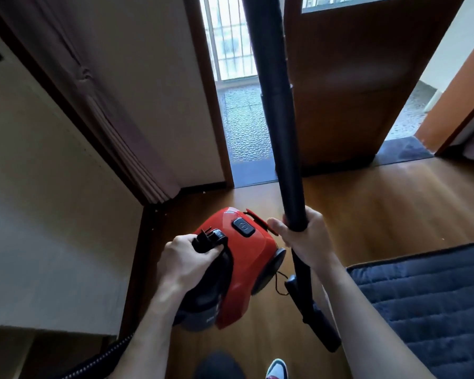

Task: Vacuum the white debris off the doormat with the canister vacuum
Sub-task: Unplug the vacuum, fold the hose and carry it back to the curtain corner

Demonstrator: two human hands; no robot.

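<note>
Left hand (185, 259) grips the canister vacuum (246, 258) by its handle (210, 239), right hand (305, 237) wraps the wand (275, 83); I risk clipping the door (345, 105) ahead of it

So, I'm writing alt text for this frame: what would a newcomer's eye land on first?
The red canister vacuum is low in the centre, with the left hand gripping its black handle. Just beside it, the right hand grips a thick black wand that runs up the middle of the view to its top edge. A dark blue quilted pad fills the lower right corner.
</note>
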